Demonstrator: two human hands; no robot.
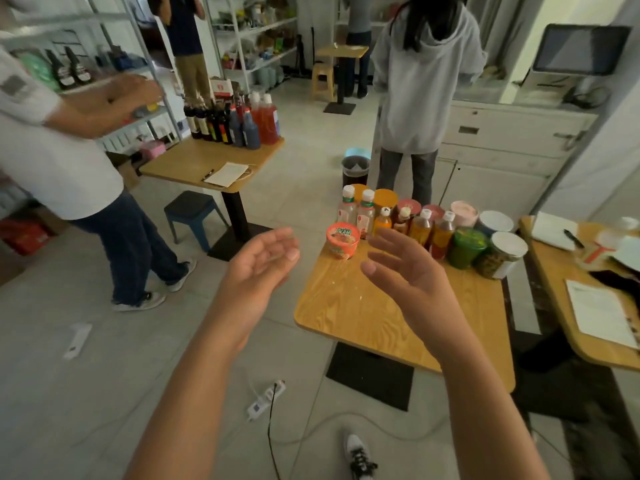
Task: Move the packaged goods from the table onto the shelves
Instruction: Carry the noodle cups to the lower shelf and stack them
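Hovering over the worktop (363, 306): left hand (263, 258) and right hand (398, 268), both spread, nothing held. Orange cup (342, 241) stands nearest, with bottles (420, 226) and canisters (498, 254) clustered at the far edge. Cup judged light, thin-walled and crushable; best taken gently round the sidewall.

Both bare forearms reach forward; the left hand (258, 261) and right hand (398, 268) hang empty, palms facing each other, fingers relaxed.

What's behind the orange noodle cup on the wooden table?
Right behind the noodle cup stand two white-capped bottles; behind those, orange-lidded tubs. The bottles cover the tubs' lower parts, so their labels cannot be read.
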